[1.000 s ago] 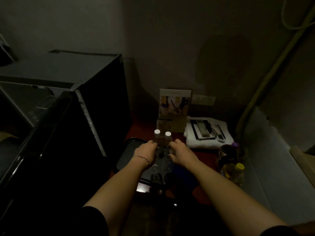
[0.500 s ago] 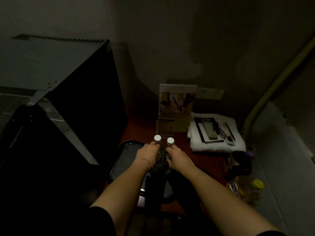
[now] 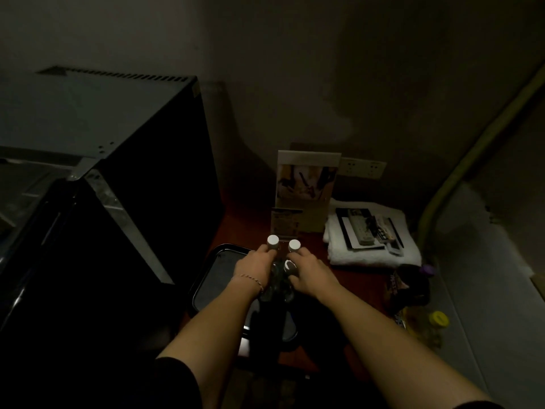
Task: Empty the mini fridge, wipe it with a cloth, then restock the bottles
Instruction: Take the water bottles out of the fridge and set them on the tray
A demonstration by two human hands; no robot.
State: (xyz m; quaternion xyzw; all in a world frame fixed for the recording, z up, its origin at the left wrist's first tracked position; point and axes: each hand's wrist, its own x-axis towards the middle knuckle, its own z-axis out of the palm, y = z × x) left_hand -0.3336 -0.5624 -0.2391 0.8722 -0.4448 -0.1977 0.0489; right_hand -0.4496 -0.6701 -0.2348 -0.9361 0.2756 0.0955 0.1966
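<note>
**Both hands on clear bottles over the black tray**

While the light is very low, both grips can still be read; left hand (image 3: 256,268), thin bracelet at the wrist, has fingers curled round a clear bottle with a white cap (image 3: 272,241); right hand (image 3: 309,273) curls likewise round the neighbouring white-capped bottle (image 3: 294,245), and a third white cap (image 3: 290,266) shows just under its fingers, whether gripped by that hand I cannot tell; the bottles stand upright, close side by side, bodies mostly hidden between the hands.

Below them lies a black tray (image 3: 216,278) on a reddish counter (image 3: 239,228); mini fridge (image 3: 112,184) stands at left, black, door swung open toward the camera, interior too dark to read.

Behind the bottles: upright printed card (image 3: 306,184), wall socket (image 3: 362,168) beside it; folded white towel (image 3: 374,249) at right carrying remote controls (image 3: 361,228); near the right edge, a yellow-capped bottle (image 3: 438,319) and a dark purple-capped one (image 3: 426,270).
</note>
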